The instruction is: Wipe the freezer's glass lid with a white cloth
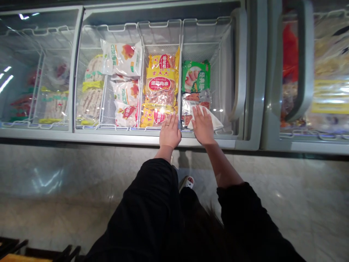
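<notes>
L hand (170, 135) lies flat on the glass lid (226, 76) nr the freezer's front edge (131, 139), over the yellow packs (160, 78), fingers straight & close tog. R hand (204, 128) is flat just beside it, fingers a bit apart atop a white cloth (215, 120) nr the lid's front R corner, cloth showing both sides. Under the glass: green pack (196, 76) behind the cloth, white packs (125, 60) L of the yellow; handle (241, 65) along lid's R edge.
</notes>
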### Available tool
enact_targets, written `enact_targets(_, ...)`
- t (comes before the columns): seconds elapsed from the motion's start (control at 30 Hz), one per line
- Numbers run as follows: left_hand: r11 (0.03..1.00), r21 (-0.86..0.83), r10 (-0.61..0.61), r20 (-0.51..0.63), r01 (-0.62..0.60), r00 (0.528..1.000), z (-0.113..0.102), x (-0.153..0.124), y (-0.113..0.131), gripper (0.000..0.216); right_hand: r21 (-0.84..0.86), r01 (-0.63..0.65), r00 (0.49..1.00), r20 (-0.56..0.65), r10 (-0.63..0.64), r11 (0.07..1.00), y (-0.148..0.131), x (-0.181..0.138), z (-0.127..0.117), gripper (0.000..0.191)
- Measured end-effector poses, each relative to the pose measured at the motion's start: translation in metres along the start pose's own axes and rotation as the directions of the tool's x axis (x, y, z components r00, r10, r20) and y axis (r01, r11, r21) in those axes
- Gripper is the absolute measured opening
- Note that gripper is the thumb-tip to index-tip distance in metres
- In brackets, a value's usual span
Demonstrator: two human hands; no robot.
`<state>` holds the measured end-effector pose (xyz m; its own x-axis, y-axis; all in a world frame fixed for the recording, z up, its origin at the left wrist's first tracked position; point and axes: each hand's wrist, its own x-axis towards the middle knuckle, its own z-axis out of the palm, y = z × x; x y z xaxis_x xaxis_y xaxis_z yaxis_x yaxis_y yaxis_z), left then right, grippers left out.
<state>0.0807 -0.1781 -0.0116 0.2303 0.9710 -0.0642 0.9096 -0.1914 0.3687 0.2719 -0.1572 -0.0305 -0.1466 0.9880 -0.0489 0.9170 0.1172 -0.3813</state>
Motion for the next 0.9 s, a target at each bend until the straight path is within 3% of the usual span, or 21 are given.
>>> enact_targets(0.13,1.000,-0.011,0.011,-0.010,-0.011,1.000,0.002,0.001,-0.001,0.067,0.034,0.127,0.990,0.054,-0.129,0.991,-0.018,0.008,0.003,0.064)
enact_targets(0.23,0.999,-0.030,0.029,-0.056,-0.031,0.998,0.003,0.000,-0.002,0.065,0.067,0.209,0.970,0.110,-0.216,0.976,-0.012,-0.003,0.002,0.064)
enact_targets(0.3,0.999,-0.037,0.035,-0.083,-0.038,0.996,0.004,0.000,-0.002,0.064,0.075,0.172,0.981,0.080,-0.178,0.982,-0.006,-0.010,0.003,0.065)
enact_targets(0.43,0.998,-0.035,0.047,-0.095,-0.051,0.994,0.003,-0.001,-0.003,0.062,0.048,-0.039,0.996,-0.078,0.043,0.998,-0.011,-0.010,0.007,0.066)
enact_targets(0.5,0.998,-0.024,0.053,-0.094,-0.055,0.994,0.002,-0.001,-0.003,0.062,0.031,-0.053,0.994,-0.095,0.056,0.998,-0.019,-0.007,0.007,0.065)
enact_targets(0.67,0.997,0.006,0.076,-0.073,-0.076,0.994,0.003,-0.001,-0.006,0.067,0.017,0.240,0.970,0.036,-0.240,0.971,-0.022,-0.010,0.000,0.062)
enact_targets(0.73,0.997,0.010,0.080,-0.079,-0.079,0.994,0.005,0.000,-0.008,0.070,0.007,0.183,0.983,0.000,-0.183,0.983,-0.019,-0.011,0.003,0.062)
enact_targets(0.83,0.996,0.011,0.089,-0.105,-0.088,0.991,0.009,0.001,-0.010,0.070,0.012,-0.024,0.990,-0.140,0.025,1.000,-0.019,-0.008,0.011,0.064)
enact_targets(0.9,0.995,0.010,0.096,-0.120,-0.095,0.988,0.009,0.000,-0.011,0.069,0.019,-0.062,0.981,-0.181,0.064,0.998,-0.019,-0.006,0.015,0.065)
